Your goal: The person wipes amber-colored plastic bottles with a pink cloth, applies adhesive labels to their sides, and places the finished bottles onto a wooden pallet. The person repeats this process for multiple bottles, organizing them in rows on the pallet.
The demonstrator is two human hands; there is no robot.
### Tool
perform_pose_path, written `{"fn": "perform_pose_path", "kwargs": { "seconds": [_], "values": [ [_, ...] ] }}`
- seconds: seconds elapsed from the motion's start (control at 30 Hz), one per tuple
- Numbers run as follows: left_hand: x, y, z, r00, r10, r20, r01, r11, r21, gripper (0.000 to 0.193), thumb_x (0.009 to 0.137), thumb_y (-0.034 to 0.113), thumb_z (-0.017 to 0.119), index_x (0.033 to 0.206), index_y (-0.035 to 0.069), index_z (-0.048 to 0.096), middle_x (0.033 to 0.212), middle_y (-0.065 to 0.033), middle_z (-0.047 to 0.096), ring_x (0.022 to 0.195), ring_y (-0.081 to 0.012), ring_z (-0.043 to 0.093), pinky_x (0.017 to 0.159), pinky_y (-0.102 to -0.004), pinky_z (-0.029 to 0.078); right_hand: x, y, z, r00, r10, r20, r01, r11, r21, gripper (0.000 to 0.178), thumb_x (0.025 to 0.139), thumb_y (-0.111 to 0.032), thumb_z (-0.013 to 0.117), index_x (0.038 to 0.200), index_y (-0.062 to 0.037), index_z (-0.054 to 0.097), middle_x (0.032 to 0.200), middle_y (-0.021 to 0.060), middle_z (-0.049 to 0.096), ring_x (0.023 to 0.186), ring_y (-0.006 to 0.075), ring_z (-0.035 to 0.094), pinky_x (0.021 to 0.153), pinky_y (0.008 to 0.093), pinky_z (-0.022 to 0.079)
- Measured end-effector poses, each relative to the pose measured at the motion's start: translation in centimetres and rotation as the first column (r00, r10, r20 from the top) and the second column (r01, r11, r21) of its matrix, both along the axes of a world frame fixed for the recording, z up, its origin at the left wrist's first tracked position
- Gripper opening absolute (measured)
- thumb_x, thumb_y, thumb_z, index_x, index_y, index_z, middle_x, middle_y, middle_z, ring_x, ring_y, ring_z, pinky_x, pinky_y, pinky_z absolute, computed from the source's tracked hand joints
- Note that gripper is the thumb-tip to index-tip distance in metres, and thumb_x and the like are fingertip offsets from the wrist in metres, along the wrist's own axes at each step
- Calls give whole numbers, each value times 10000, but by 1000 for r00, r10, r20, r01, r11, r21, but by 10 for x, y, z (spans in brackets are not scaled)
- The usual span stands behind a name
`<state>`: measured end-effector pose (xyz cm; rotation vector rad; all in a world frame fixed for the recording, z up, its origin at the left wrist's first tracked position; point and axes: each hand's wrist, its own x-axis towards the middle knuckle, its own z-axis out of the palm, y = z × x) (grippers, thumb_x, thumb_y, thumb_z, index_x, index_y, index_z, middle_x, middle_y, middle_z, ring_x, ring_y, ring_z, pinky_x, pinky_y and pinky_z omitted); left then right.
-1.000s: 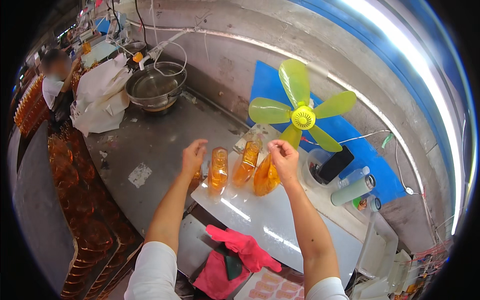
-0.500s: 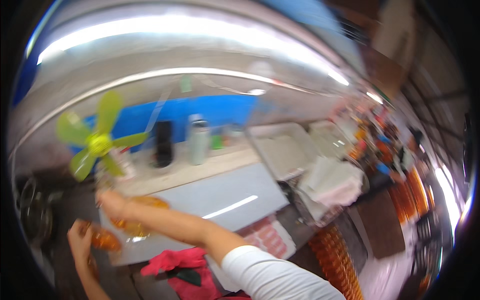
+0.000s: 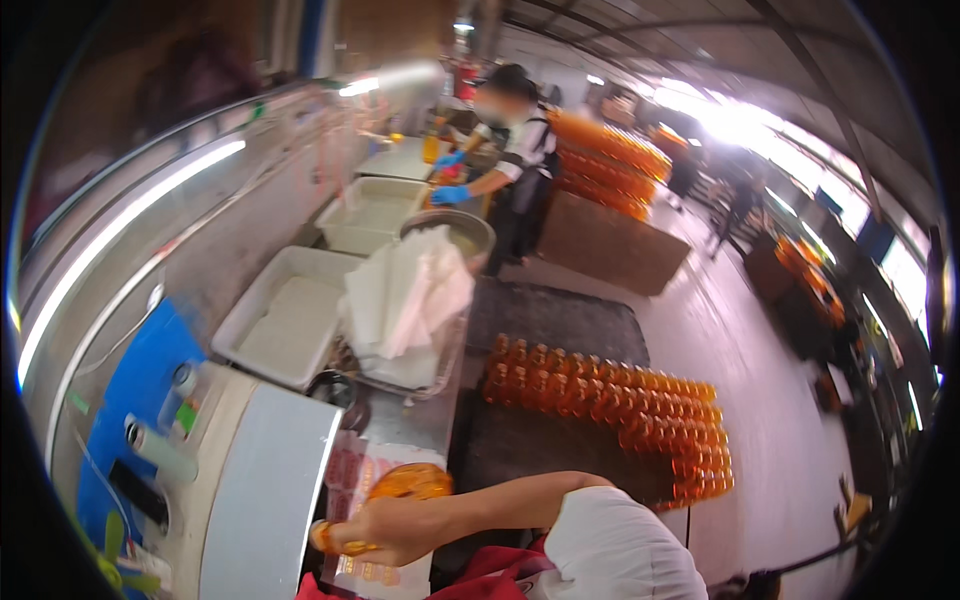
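Note:
My right hand point(image 3: 392, 530) is closed round a glossy amber bottle, its arm reaching in from the lower right. The amber bottle's rounded body point(image 3: 415, 482) shows just beyond the knuckles, above a sheet of red-and-white printed labels point(image 3: 352, 468). More amber point(image 3: 322, 538) pokes out on the left of the fist; whether it belongs to the same bottle I cannot tell. Left of the hand lies a pale grey board point(image 3: 265, 490). My left hand is not in view.
Rows of amber bottles point(image 3: 610, 405) stand on a dark surface at right. White trays point(image 3: 285, 315) and a pile of white sheets point(image 3: 410, 300) lie beyond the board. A blue-gloved person point(image 3: 525, 150) works farther off. A flask point(image 3: 160, 450) and green fan point(image 3: 115, 560) stand left.
The view has swung right. My right hand has left the grey board and is over the label sheet with an amber bottle. My left hand, earlier at another amber bottle, has gone out of view.

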<state>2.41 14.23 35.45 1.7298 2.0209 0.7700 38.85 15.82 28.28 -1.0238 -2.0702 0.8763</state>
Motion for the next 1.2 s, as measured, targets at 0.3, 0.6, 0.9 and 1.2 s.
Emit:
{"fn": "perform_pose_path", "kwargs": {
  "seconds": [0.3,0.6,0.9,1.2],
  "values": [
    [223,4,-98,770,-501,395,428,865,263,215,838,147,722,935,-23,635,760,-68,598,671,-142,556,589,-289,475,234,-236,-88,704,-656,271,708,618,-341,234,894,-210,597,1085,-83,555,900,192,663,844,395,639,737,468,499],
    [598,-149,-180,429,-861,275,901,384,-202,171,831,17,720,994,-2,670,842,-60,673,710,-99,603,646,-229,500,372,-505,-219,122,-975,186,936,51,-349,190,871,-177,608,1024,-75,560,812,222,663,740,427,637,658,483,518],
    [799,-359,-366,101,-853,513,977,-11,-211,243,732,16,784,933,-25,654,810,-118,712,758,-132,694,669,-267,554,437,-679,-322,-327,-901,286,837,-416,-356,103,861,-129,604,948,-79,579,816,220,648,769,424,631,631,501,498],
    [889,-528,-475,-116,-909,400,945,-225,-238,211,737,83,768,914,38,664,738,-115,679,606,-191,664,574,-305,526,487,-779,-407,-579,-733,357,647,-680,-346,207,812,-69,665,1011,-71,609,835,211,658,787,403,646,676,458,523]
  ]
}}
